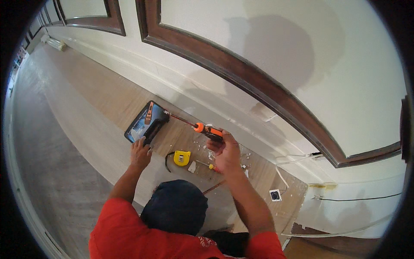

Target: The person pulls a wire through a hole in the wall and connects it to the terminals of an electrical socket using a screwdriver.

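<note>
My right hand (225, 151) is closed around the orange-and-black handle of a long screwdriver (208, 131). Its thin shaft points up and left, the tip by the right corner of a flat dark plastic case (140, 123). That case has a blue printed face with an orange tool pictured on it. At the case's near edge, the fingers of my left hand (140, 155) grip it. A yellow tape measure (182, 158) with a black strap lies between my hands. Beside it, a smaller screwdriver (208, 165) with a red-and-yellow handle rests partly below my right hand.
White crumbs and a broken chip (192, 167) lie on the wood-look floor (103, 97). A white-framed socket (275, 195) with a cable sits at the right. White cables (297, 159) come from the wall, which has dark wooden moulding (241, 75). Dark rounded cloth (174, 208) shows between my forearms.
</note>
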The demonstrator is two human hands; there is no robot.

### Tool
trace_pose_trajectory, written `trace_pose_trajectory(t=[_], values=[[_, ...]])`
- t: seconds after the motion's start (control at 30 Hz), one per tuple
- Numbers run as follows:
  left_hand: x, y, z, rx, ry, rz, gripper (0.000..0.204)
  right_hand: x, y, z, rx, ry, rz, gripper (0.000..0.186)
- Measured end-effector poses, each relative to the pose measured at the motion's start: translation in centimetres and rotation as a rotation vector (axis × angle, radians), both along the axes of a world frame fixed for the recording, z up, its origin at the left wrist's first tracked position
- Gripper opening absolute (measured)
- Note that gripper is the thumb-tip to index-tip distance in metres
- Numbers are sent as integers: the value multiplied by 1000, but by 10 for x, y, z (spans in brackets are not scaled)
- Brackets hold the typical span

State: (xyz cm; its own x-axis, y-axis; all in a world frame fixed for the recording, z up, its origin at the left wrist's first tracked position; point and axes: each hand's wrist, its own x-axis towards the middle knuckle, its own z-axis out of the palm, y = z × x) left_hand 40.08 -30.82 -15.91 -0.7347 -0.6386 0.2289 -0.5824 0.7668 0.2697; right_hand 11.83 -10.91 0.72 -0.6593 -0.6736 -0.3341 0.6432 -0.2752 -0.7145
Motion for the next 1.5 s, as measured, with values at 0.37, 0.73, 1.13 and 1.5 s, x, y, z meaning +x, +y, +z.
trace_pose_trajectory(t=[0.37,0.73,1.13,1.5], values=[[-17,-11,10,56,-48,273,73,-28,58,14,119,39,43,31],[7,-13,-10,163,-279,219,102,-56,101,-3,170,54,218,33],[-28,4,9,184,-219,154,88,-70,175,-121,381,-191,398,35],[17,-22,-12,10,-220,5,56,-45,135,-98,550,15,429,36]])
